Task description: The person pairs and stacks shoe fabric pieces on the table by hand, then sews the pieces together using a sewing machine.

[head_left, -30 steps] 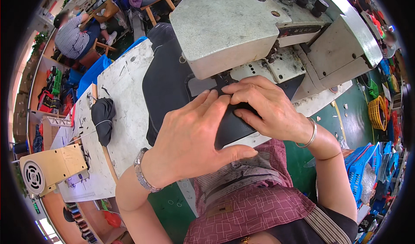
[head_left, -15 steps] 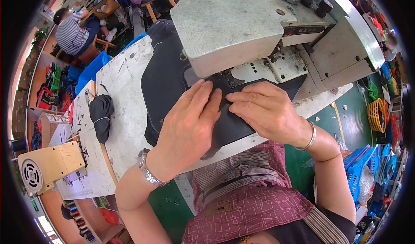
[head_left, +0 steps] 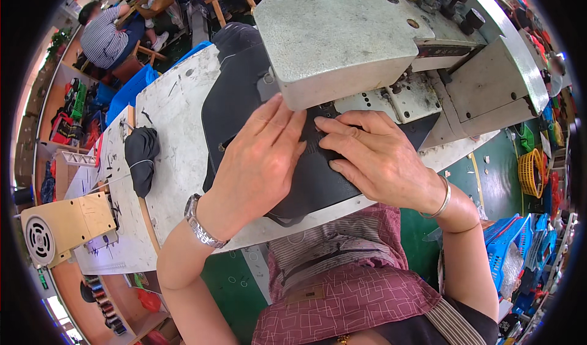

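Observation:
A dark, flat bag-like piece (head_left: 312, 195) of black material lies on the machine bed and table, its right part passing under the sewing machine head (head_left: 336, 45). My left hand (head_left: 260, 155) rests flat on it with fingers stretched out, the fingertips close to the head's lower left corner. To its right, my right hand (head_left: 382, 155) presses on the same piece with bent fingertips and the thumb apart from them, near the metal needle plate area (head_left: 367, 100). The needle is hidden behind the head. A metal ring shows on the piece's far part.
A bundled black cloth (head_left: 142, 161) lies on the white table (head_left: 177, 112) at left, beside a cream-coloured motor unit (head_left: 67, 226). Blue baskets (head_left: 510, 241) and a yellow basket (head_left: 531, 174) stand at right. A person in a striped shirt (head_left: 104, 39) sits far left.
My left hand has slid left, away from the right one, baring more of the black piece between them. My right thumb has moved apart from the fingers. The view has shifted slightly.

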Demonstrator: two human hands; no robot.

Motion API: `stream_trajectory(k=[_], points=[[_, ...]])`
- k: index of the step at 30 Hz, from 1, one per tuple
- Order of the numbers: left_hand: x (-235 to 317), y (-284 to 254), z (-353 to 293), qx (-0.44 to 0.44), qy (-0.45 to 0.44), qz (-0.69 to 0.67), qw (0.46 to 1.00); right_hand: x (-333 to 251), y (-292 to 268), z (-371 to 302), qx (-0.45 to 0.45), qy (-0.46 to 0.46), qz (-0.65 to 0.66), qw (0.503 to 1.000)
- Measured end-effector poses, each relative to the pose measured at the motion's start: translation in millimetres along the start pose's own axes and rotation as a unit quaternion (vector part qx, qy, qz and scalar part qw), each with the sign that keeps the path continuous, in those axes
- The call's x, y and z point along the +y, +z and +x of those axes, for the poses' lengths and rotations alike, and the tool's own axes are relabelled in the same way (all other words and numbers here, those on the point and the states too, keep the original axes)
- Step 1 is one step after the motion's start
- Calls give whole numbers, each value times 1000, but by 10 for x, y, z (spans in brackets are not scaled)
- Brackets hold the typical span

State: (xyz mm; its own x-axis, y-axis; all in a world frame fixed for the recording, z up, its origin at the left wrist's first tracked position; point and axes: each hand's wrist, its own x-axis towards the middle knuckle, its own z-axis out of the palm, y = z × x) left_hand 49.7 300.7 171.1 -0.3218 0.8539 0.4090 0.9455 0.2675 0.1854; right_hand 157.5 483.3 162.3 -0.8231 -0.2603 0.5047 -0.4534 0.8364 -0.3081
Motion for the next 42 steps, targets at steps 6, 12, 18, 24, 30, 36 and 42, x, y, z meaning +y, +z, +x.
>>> stream_trajectory(k=[6, 12, 18, 24, 30, 36, 42], points=[[-119, -9, 59, -38, -5, -28, 999, -20, -32, 0, -17, 16, 1, 1000], [-328, 3, 49, -26, -46, -2, 999, -51, -11, -48, 40, -1, 34, 999], [296, -195, -746, -138, 30, -48, 989, -310, 87, -608, 85, -54, 80, 992], [686, -17, -1353, 74, 64, -183, 978, -812, 726, -969, -44, 196, 394, 897], [885, 24, -1470, 405, -272, -757, 435, -1184, 863, -612, -100, 339, 773, 527], [987, 157, -1647, 400, -288, -764, 415, -1381, 929, -686, -162, 334, 646, 667], [292, 263, -2009, 613, -351, -377, 600, -1356, 1245, -1143, -366, 201, 554, 721]])
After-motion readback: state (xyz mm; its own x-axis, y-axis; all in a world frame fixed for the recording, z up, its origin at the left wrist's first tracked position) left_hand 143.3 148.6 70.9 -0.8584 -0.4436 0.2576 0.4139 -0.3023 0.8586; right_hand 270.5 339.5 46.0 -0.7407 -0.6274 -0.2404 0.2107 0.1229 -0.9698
